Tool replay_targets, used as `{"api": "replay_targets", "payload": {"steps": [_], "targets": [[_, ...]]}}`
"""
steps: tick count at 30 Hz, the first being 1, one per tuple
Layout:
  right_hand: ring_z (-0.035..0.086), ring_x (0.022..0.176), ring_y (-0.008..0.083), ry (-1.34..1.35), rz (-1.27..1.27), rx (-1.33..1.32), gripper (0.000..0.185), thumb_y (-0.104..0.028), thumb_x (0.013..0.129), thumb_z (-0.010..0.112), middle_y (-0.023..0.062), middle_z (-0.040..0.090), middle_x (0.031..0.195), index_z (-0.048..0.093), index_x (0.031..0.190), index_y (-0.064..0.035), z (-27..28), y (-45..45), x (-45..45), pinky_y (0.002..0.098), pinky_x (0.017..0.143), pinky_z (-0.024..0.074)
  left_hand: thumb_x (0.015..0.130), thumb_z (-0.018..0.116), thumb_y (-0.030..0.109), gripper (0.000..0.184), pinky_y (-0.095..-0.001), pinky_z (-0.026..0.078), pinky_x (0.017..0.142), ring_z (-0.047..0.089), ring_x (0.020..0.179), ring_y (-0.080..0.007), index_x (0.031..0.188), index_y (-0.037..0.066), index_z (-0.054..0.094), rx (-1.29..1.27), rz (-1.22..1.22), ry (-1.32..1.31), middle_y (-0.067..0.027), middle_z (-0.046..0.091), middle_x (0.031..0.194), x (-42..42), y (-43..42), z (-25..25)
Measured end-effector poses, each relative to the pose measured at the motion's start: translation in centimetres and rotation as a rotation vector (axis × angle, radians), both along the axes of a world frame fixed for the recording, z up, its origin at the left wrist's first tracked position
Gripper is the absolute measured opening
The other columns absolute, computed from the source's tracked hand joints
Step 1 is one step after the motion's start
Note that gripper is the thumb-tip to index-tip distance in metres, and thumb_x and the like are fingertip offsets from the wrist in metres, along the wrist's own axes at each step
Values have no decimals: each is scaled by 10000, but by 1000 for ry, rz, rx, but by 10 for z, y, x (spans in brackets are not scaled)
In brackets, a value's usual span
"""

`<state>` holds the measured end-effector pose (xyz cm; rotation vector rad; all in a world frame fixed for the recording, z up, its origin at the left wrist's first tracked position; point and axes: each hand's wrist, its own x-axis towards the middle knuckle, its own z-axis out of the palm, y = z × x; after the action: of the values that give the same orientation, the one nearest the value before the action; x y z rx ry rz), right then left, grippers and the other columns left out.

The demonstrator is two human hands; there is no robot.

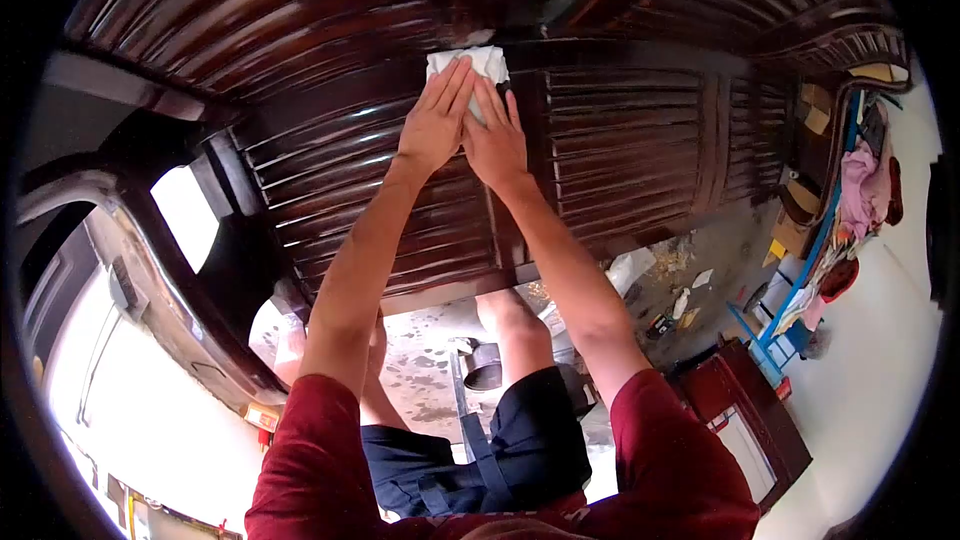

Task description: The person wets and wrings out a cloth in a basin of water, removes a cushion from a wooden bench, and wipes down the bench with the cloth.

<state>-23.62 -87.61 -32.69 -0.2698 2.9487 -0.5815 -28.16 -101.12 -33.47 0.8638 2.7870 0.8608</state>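
A folded white cloth (492, 58) lies against the dark, glossy slatted wooden bench (625, 130), at the far edge of its seat. My left hand (435, 128) presses on the cloth with its fingers stretched out. Beside it, my right hand (494, 143) also lies flat, its fingers extended over the lower right part of the cloth. The two hands touch or overlap slightly at the middle. Both palms hide much of the cloth, and neither hand wraps round it.
The slatted backrest (300, 15) rises behind the seat. A curved wooden armrest (165, 250) stands at the left. On the right, a blue-framed rack (770, 330) holds cloths and odds and ends. A dark pan (484, 368) and scraps lie on the floor.
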Motion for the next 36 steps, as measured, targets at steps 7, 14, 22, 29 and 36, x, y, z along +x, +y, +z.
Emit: {"api": "replay_targets", "payload": {"steps": [7,14,22,29,36], "targets": [[241,1409,319,1,15,-80,397,-121,807,648,180,313,1487,608,1191,-31,10,17,44,492,1136,230,795,562,99,662,-421,239,1153,263,1407,-284,1414,-8,354,13,2,-47,-136,273,1522,44,19,1],[279,1386,349,-323,7,-167,437,-142,829,620,165,323,1485,564,1255,-62,55,29,189,481,1134,242,827,543,145,722,-419,169,1173,182,1434,-326,1446,-60,233,-187,-196,-394,-190,192,1542,193,14,37],[383,1321,345,-483,67,-117,397,-56,786,576,166,434,1400,601,1182,-49,85,43,262,435,1105,312,811,470,102,640,-400,229,1158,239,1417,-297,1407,-67,313,-130,-144,-473,-171,260,1519,286,17,63],[311,1375,324,-448,-133,-338,513,60,836,474,150,326,1479,430,1345,4,74,26,231,407,1125,316,834,467,61,593,-401,239,1158,254,1399,-344,1379,-119,314,-13,-11,-519,-209,277,1498,259,21,60],[143,1436,331,-492,-187,-260,511,-45,976,324,196,140,1542,158,1447,66,37,2,210,356,1181,198,891,394,203,609,-418,98,1193,135,1439,-344,1415,-88,287,-564,-176,-298,-205,250,1515,228,30,52]]}}
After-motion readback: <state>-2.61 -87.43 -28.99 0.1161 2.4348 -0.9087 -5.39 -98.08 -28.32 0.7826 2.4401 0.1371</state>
